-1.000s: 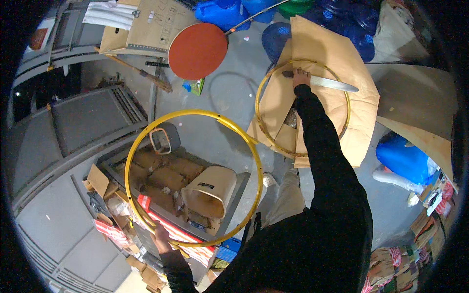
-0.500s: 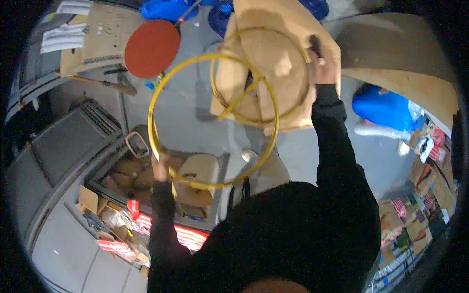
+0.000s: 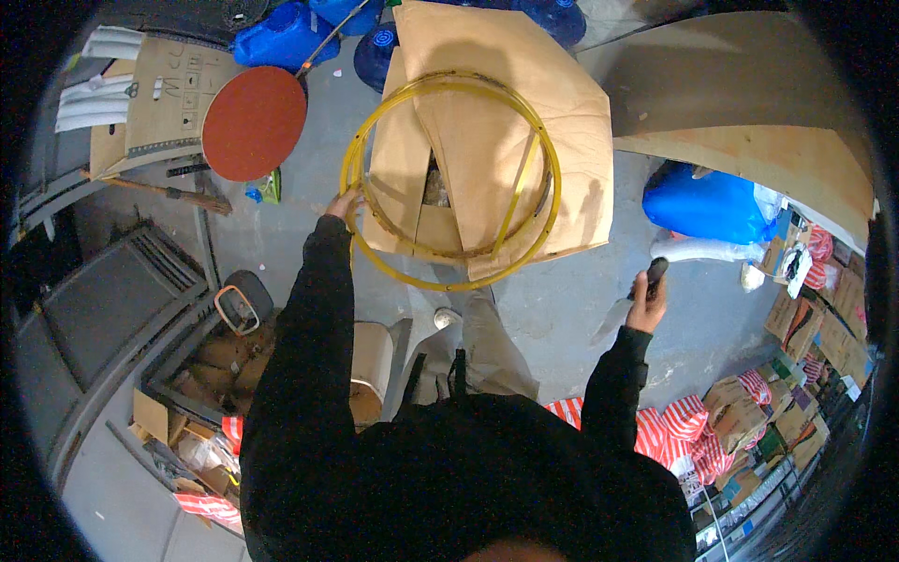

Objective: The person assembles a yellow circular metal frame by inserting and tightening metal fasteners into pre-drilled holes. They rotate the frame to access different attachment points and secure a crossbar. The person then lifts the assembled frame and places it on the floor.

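A yellow round frame [image 3: 552, 192] shows two overlapping hoops with a slanting bar between them. My left hand [image 3: 345, 203] is closed on the frame's left side. Behind and under the frame lies a large brown cardboard sheet [image 3: 581, 169], folded, with a dark gap near its middle. Out to the right, apart from the frame, my right hand [image 3: 648, 302] grips what looks like a black-handled knife [image 3: 657, 269]. Its pale blade points down and to the left and is blurred.
A red-brown round disc [image 3: 253, 122] stands at upper left beside a cardboard box [image 3: 173, 89]. A broom [image 3: 197, 197] lies below. Blue bags [image 3: 716, 201] sit at right near a curved board [image 3: 740, 145]. A bin [image 3: 242, 302] and boxes [image 3: 730, 412] flank me.
The frame's near hoop has moved up over the cardboard, and my left hand has risen with it. My right hand has left the cardboard and come down to the right with the knife.
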A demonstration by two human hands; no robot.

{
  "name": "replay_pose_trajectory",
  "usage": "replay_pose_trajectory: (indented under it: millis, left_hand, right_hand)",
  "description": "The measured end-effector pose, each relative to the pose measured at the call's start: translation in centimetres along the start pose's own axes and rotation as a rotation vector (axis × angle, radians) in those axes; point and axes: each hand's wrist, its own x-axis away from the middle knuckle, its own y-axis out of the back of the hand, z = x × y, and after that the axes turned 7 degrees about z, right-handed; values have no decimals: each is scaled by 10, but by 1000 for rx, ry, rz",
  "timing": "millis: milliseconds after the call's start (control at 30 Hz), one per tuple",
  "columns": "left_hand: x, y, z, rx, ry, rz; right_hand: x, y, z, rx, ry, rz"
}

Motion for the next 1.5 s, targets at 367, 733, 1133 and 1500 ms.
replay_pose_trajectory:
  millis: [367,733,1133,1500]
  left_hand:
    - [-58,6,-1,81,233,152]
    - [31,-17,-36,-231,-257,60]
    - [360,38,-188,-347,-434,-368]
    - [551,73,-143,-756,-419,-1037]
  right_hand:
    - [46,-17,-49,53,-76,94]
    - [17,-2,-53,201,-14,132]
    - [-61,-137,4,36,417,416]
    - [-102,-398,19,834,583,768]
